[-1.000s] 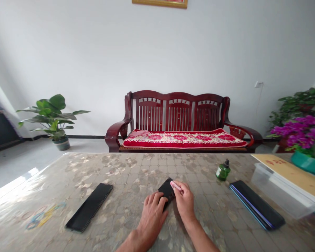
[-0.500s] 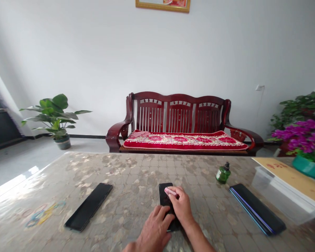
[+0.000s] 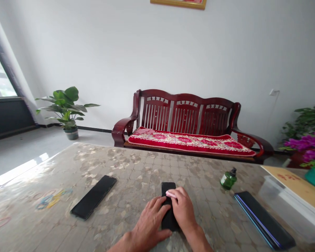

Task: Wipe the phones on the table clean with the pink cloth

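A black smartphone (image 3: 169, 220) lies on the table in front of me, its long side pointing away. My left hand (image 3: 152, 218) rests against its left edge, fingers stretched out over the screen and thumb spread near the lower end. In my right hand (image 3: 183, 207) a small pale pink piece (image 3: 170, 194), cloth-like in look, is pinched and pressed on the upper part of the screen. Part of the phone is hidden under both hands.
Another black phone (image 3: 93, 197) lies left, beside loose coloured rubber bands (image 3: 51, 199). To the right stand a green pump bottle (image 3: 228, 179), stacked phones (image 3: 264, 218) and a clear plastic box (image 3: 286, 204) under a tan booklet (image 3: 291, 178). A wooden sofa (image 3: 186, 112) stands beyond the table.
The view has turned slightly left and tilted. My left fingers have straightened and slid up along the phone, while my right hand has shifted slightly down the screen with the pink piece.
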{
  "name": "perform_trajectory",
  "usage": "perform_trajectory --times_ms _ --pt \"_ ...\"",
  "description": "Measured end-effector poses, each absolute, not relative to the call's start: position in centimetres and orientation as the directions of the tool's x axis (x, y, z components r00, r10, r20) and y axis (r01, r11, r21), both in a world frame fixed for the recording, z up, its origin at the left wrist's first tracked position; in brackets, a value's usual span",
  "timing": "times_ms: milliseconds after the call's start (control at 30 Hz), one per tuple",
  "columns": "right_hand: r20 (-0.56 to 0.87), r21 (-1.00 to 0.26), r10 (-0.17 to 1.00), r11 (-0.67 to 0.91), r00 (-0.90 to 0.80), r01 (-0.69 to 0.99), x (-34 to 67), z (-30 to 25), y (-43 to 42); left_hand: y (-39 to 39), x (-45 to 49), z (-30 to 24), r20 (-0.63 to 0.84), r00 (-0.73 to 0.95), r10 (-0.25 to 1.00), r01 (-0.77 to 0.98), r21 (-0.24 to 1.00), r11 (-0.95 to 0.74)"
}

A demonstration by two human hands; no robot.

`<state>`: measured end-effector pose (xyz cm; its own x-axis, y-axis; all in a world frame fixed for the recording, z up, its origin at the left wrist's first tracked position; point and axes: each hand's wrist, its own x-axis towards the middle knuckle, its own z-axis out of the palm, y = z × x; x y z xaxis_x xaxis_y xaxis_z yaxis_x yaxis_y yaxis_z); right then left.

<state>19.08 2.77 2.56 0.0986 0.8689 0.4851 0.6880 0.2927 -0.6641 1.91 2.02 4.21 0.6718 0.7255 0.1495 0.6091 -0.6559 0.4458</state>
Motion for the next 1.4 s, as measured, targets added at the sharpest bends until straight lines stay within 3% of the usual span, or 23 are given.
perform_trajectory --times_ms 167,467,633,967,1233,1400 --pt "0.435 -0.405 0.897 0.273 -0.079 0.872 18.9 3.8 2.6 1.9 1.8 3.7 0.168 0.684 0.709 0.575 0.475 -0.667" --pt "0.364 -0.254 0.906 0.319 -0.215 0.913 18.9 4.4 5.0 1.6 1.8 3.4 0.143 0.702 0.697 0.578 0.458 -0.676" --pt "0.386 -0.248 0.903 0.298 -0.188 0.922 18.6 4.6 8.0 1.5 1.8 3.5 0.115 0.703 0.702 0.597 0.442 -0.669" --pt "0.233 -0.319 0.932 0.342 -0.277 0.884 18.9 5.1 4.4 1.7 1.5 3.7 0.127 0.710 0.693 0.562 0.490 -0.666" --pt "0.239 -0.215 0.950 0.251 -0.198 0.944 18.0 5.3 7.6 1.9 1.7 3.9 0.092 0.701 0.707 0.606 0.445 -0.659" --pt "0.247 -0.221 0.947 0.263 -0.207 0.939 17.9 5.3 6.8 2.2 1.7 3.5 0.119 0.710 0.694 0.589 0.442 -0.677"
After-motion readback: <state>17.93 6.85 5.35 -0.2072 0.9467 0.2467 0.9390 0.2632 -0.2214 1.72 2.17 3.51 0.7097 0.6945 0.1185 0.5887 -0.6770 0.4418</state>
